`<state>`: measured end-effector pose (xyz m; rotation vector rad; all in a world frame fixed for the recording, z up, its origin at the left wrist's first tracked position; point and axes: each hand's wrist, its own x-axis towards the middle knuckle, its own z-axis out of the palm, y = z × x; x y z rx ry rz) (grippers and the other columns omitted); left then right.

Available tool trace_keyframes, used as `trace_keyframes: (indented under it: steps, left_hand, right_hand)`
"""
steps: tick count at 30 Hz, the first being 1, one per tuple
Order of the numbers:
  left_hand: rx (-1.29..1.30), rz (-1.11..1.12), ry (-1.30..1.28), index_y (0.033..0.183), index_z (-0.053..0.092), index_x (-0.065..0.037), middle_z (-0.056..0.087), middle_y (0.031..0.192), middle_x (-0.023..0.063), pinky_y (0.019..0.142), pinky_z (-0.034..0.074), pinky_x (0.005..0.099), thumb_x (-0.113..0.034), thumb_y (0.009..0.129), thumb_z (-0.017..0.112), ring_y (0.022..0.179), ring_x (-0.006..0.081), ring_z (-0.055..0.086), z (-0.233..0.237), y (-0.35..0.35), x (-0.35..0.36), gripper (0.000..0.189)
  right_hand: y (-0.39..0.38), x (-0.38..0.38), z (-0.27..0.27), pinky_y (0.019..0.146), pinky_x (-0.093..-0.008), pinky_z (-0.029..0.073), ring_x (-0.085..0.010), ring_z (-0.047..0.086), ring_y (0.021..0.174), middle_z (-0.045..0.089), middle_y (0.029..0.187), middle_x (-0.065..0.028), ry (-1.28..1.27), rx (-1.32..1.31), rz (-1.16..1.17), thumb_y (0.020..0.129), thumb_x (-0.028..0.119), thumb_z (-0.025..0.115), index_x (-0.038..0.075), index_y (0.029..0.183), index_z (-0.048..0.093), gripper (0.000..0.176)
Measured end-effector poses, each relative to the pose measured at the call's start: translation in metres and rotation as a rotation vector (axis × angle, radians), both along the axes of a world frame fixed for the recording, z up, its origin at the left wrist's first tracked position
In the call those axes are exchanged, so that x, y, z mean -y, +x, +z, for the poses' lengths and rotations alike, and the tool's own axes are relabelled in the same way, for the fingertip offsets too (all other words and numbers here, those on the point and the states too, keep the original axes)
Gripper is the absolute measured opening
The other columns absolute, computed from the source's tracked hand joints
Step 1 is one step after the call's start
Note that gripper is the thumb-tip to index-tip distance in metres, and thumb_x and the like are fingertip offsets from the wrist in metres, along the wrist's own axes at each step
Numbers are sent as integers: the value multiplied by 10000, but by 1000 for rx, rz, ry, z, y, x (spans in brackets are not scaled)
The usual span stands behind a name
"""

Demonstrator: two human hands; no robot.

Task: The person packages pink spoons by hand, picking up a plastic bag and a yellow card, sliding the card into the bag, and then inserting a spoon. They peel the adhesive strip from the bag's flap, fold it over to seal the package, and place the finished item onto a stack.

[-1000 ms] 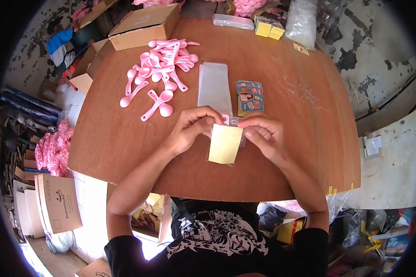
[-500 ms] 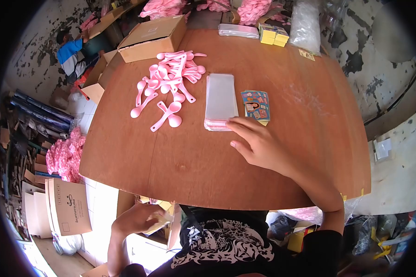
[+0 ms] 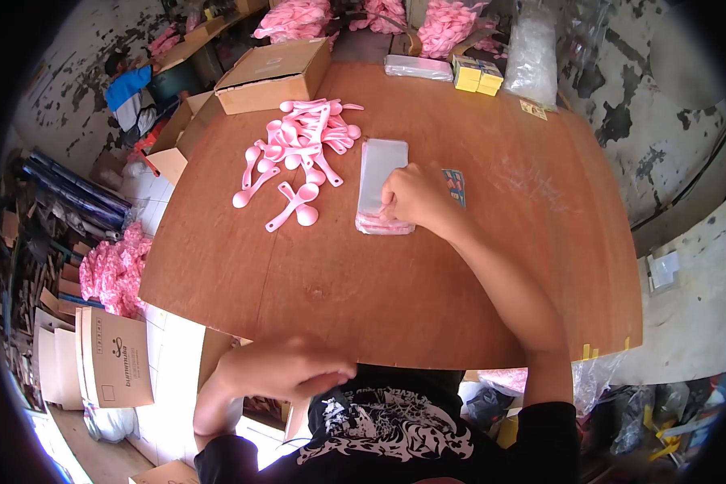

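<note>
My right hand (image 3: 411,196) is closed, its fingertips pinching at the lower part of a stack of clear plastic sleeves (image 3: 384,157); what lies between the fingers is too small to tell. Partly hidden behind that hand is a stack of colourful printed cards (image 3: 454,185). My left hand (image 3: 286,369) is blurred at the table's near edge, fingers curled, and whether it holds anything cannot be made out. A heap of pink plastic spoons (image 3: 302,141) lies left of the sleeves, with a few spoons crossed at its near side.
On the wooden table (image 3: 323,282), a cardboard box (image 3: 273,77) stands at the back left. Flat clear packs (image 3: 418,68), yellow card stacks (image 3: 477,75) and a plastic roll (image 3: 532,60) are at the back. A person (image 3: 131,93) sits at far left.
My right hand has moved up onto the sleeves and its fingers have closed, covering more of the cards. My left hand has risen from below the table edge and moved right.
</note>
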<state>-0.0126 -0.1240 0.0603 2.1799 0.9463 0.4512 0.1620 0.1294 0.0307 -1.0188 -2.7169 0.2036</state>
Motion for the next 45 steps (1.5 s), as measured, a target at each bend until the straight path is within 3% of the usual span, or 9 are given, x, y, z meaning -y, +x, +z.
trace_keyframes:
  steps: [5, 12, 17, 21, 24, 27, 32, 40, 45]
  left_hand:
    - [57, 181, 72, 997, 659, -21, 698, 866, 115, 717, 530, 368, -38, 834, 655, 782, 283, 677, 25, 3, -90, 164]
    - [-43, 339, 315, 987, 648, 9, 683, 1026, 151, 836, 512, 375, 40, 793, 609, 971, 301, 649, -33, -6, -156, 201]
    - [5, 278, 463, 906, 653, 6, 679, 1014, 151, 855, 507, 420, 16, 769, 641, 953, 340, 636, -55, -11, -159, 138]
    - [178, 581, 594, 953, 597, -27, 657, 1086, 110, 917, 495, 415, -44, 764, 702, 1036, 322, 619, -47, 5, -150, 217]
    - [145, 342, 807, 1005, 570, -52, 632, 1148, 87, 1010, 453, 412, -61, 757, 737, 1166, 301, 572, -30, 8, -148, 299]
    - [334, 258, 513, 976, 600, -13, 675, 1041, 119, 955, 507, 393, -25, 805, 729, 1037, 251, 656, -43, 4, -141, 214]
    - [858, 409, -2, 954, 611, 2, 713, 947, 99, 811, 565, 287, 20, 888, 659, 868, 146, 698, -39, 5, -137, 83]
    - [905, 589, -100, 1120, 593, 11, 712, 1057, 109, 812, 530, 243, -30, 922, 640, 928, 112, 670, -32, 0, -139, 207]
    - [934, 587, -177, 1205, 572, 28, 715, 1050, 116, 832, 528, 248, -28, 921, 638, 943, 122, 675, -36, 2, -140, 297]
  right_hand:
    - [-7, -15, 4, 723, -427, 430, -253, 672, 700, 704, 717, -93, 53, 86, 52, 693, 142, 731, 108, 741, 750, 62]
    - [1, -18, -12, 783, -420, 416, -255, 675, 742, 713, 765, -110, 66, -27, 117, 739, 56, 637, 77, 760, 745, 112]
    - [16, 8, 6, 832, -404, 375, -212, 633, 832, 675, 758, -49, 476, -184, 21, 751, 10, 640, 96, 781, 698, 108]
    - [37, 45, 21, 837, -399, 367, -208, 611, 847, 648, 763, -41, 413, -98, 149, 769, 31, 640, 107, 799, 684, 93]
    - [44, 65, 34, 826, -386, 385, -214, 620, 819, 656, 769, -36, 196, -197, 278, 813, 89, 654, 111, 802, 693, 46]
    - [58, 58, 48, 726, -400, 485, -291, 643, 781, 676, 839, -114, -161, -430, 228, 857, 149, 675, 31, 887, 701, 124]
    - [92, 14, 25, 734, -394, 510, -317, 651, 823, 678, 945, -145, 46, -197, 60, 771, 135, 751, 19, 965, 711, 230]
    - [90, 11, 22, 758, -421, 504, -331, 638, 866, 675, 954, -143, -36, -44, -3, 739, 158, 775, 14, 929, 699, 250]
    - [90, 22, 48, 645, -342, 513, -259, 647, 694, 688, 846, -107, 201, -251, -165, 887, 128, 654, 8, 900, 678, 124]
